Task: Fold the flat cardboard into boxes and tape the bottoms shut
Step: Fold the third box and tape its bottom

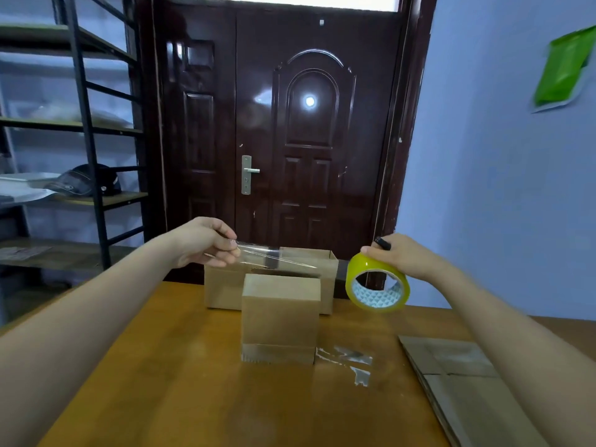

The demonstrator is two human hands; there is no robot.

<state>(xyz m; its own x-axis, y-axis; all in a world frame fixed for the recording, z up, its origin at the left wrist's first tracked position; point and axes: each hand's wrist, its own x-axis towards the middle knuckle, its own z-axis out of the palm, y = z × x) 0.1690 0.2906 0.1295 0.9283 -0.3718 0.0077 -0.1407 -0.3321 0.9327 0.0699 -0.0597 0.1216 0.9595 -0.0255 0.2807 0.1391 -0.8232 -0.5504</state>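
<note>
A folded cardboard box [280, 317] stands upside down at the middle of the wooden table [193, 382], its closed bottom facing up. My right hand [409, 256] grips a yellow tape roll [377, 283] in the air to the box's upper right; a small dark object shows between its fingers. My left hand [206, 241] pinches the free end of a clear tape strip [274, 254] stretched from the roll, above and behind the box. A stack of flat cardboard [458, 375] lies at the right under my right forearm.
A larger open-topped cardboard box [222, 288] stands behind the folded one. Scraps of clear tape [351, 359] lie stuck on the table right of the box. A dark door is behind the table, a metal shelf rack [80, 124] at the left.
</note>
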